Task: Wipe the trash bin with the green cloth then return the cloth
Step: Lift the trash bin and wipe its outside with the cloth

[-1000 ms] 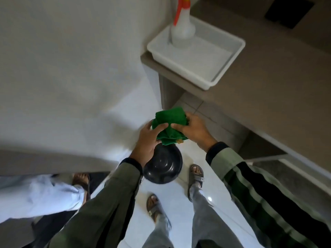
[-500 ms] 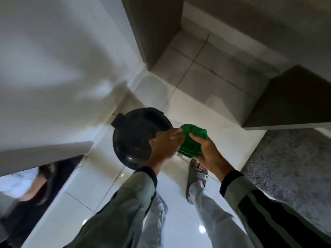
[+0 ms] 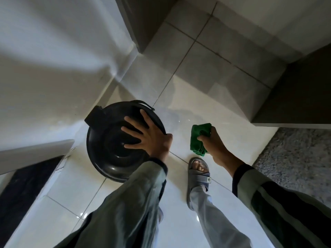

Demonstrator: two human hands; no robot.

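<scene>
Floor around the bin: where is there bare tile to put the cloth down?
Bare tile lies beyond the green cloth, between the trash bin and the dark cabinet base. Another patch lies below the bin, left of the sleeve. Crowded: bin against the wall, sandal under the right hand.

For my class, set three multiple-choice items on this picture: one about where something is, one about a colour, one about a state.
1. Where is the folded green cloth?
A. On the bin lid
B. In the right hand
C. On the floor

2. What colour is the round plastic trash bin?
A. Black
B. White
C. Red

3. How is the left hand?
A. Clenched in a fist
B. Spread flat on the bin's lid
C. Holding the cloth

Answers: 1 B, its fingers grip the cloth above the glossy tiled floor; 2 A, the lid and rim are black; 3 B, the fingers are splayed on the lid.
</scene>
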